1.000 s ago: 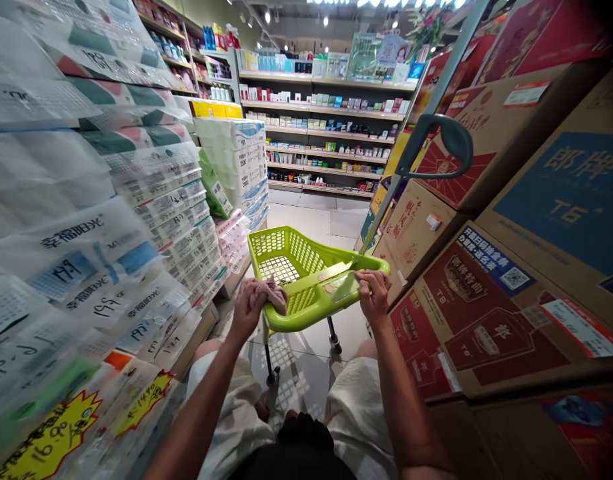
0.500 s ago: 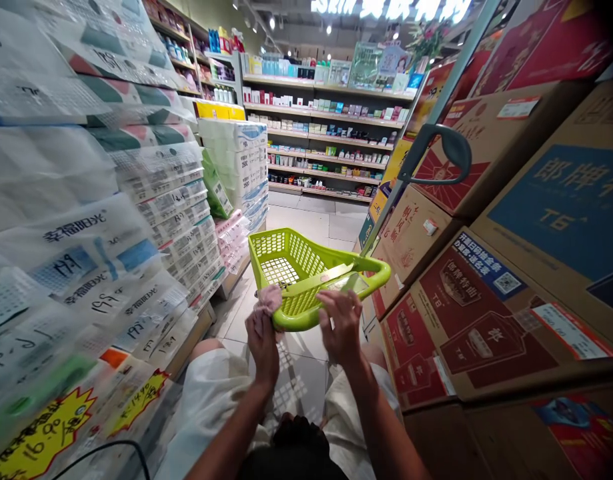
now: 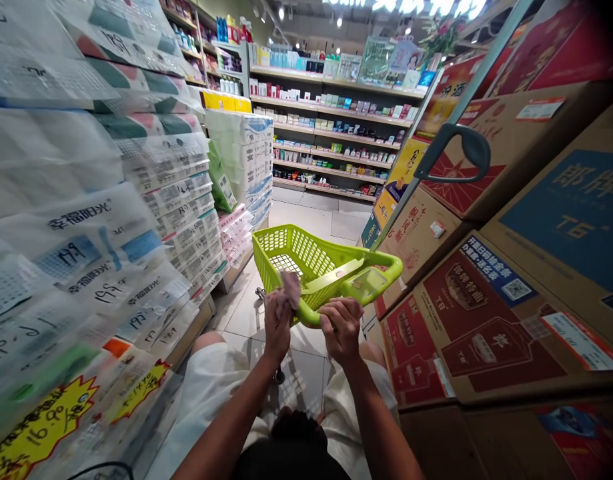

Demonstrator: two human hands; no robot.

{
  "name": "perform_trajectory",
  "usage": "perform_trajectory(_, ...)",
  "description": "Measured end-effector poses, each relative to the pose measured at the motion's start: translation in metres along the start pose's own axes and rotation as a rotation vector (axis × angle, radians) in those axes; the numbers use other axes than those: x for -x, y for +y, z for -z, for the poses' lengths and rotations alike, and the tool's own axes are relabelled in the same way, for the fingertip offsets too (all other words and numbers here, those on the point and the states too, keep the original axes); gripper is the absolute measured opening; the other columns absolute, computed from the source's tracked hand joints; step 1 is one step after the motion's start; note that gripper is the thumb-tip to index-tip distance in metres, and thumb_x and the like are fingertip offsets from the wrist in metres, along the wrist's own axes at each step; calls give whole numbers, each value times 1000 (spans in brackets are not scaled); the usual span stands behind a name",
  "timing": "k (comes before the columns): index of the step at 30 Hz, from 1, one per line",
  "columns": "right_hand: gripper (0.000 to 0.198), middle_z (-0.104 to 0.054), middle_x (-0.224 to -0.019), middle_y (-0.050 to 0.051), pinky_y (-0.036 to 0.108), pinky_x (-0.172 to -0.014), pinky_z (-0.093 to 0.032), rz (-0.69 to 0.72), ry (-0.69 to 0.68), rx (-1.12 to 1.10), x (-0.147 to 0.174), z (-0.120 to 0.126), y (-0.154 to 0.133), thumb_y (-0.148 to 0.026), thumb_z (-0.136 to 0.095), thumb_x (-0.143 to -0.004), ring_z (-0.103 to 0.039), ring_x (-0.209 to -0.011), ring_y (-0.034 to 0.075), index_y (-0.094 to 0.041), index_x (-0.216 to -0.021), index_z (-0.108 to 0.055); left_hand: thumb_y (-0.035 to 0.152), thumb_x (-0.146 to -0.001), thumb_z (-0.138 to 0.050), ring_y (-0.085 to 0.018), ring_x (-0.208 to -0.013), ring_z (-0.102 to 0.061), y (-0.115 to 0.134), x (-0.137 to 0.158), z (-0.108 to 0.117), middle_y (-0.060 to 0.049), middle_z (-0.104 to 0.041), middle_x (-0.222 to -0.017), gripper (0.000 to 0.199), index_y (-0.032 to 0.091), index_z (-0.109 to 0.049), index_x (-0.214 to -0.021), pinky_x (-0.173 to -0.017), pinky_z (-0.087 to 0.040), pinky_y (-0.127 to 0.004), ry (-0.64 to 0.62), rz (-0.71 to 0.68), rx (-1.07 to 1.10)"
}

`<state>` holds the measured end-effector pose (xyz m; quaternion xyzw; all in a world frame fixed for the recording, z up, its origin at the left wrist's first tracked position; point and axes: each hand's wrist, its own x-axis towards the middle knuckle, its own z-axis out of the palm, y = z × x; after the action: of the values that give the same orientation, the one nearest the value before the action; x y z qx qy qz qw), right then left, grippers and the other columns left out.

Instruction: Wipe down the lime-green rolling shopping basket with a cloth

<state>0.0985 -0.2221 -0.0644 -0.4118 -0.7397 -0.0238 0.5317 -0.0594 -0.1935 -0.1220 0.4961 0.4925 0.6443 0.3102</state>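
Note:
A lime-green plastic shopping cart (image 3: 316,257) stands between my knees and the aisle, its basket holding nothing I can see. My left hand (image 3: 277,330) is closed on a crumpled greyish-pink cloth (image 3: 290,289), which touches the left end of the cart's rounded green handlebar (image 3: 309,316). With curled fingers, my right hand (image 3: 342,328) grips that same bar near its middle. A clear panel (image 3: 369,285) is set into the cart just beyond the right hand. The palms and part of the fingers are hidden.
Stacked tissue packs (image 3: 181,200) line the left side. Cardboard cartons (image 3: 486,320) rise close on the right, and a grey pole with a looped handle (image 3: 453,153) leans before them. Shelves of small boxed goods (image 3: 331,103) stand across the tiled floor (image 3: 309,210).
My right hand's fingers have closed round the handlebar. My left hand and the cloth have shifted right along it. The cart has turned slightly, and the view has moved a little.

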Motion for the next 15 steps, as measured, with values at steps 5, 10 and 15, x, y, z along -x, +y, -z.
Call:
perform_trajectory(5,19,-71,-85,1,46,-96,-38,14,13,-39,-4,18,21,-23,-51,-95,-59,-97,24,-25,-85,-67,55,-95,-55,-22,-111,-57,8,-30,0,-7,-56,-108,39,23,-68,-112,-101,-49,-40,9,-42,-109)
perform_trajectory(10,25,-70,-82,2,45,-91,-41,6,34,-80,-7,32,37,-23,-47,-96,-60,-92,23,-24,-81,-68,49,-94,-58,-21,-107,-57,17,-22,-16,-7,-53,-109,31,22,-70,-103,-104,-48,-39,-28,-88,-167)
perform_trajectory(15,31,-69,-81,3,44,-92,-42,-27,48,-76,-8,35,44,-24,-43,-97,-62,-89,23,-23,-75,-65,39,-94,-58,-22,-110,-57,5,-25,-29,-7,-53,-113,24,25,-69,-110,-107,-45,-41,10,-114,-211)
